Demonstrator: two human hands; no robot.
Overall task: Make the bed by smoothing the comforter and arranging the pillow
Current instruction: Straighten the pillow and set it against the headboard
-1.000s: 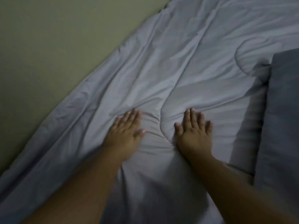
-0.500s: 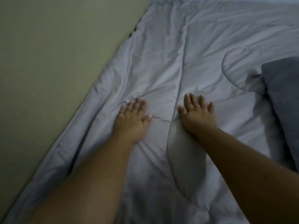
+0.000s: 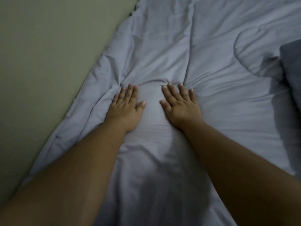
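A pale grey comforter (image 3: 203, 51) covers the bed and fills most of the view. My left hand (image 3: 126, 106) lies flat on it, palm down, fingers together. My right hand (image 3: 180, 105) lies flat beside it, fingers slightly spread. Both hold nothing. Wrinkles bunch up just beyond the fingertips of both hands. A stitched seam runs away from the hands toward the far end. A darker grey pillow (image 3: 291, 67) shows at the right edge, mostly cut off by the frame.
A plain greenish wall (image 3: 48, 62) runs along the left side of the bed, touching the comforter's left edge. The room is dim.
Both hands slid forward over the comforter, then sit lower in view now. Fresh folds have gathered ahead of the fingertips. The camera shifted, and the pillow moved toward the right edge.
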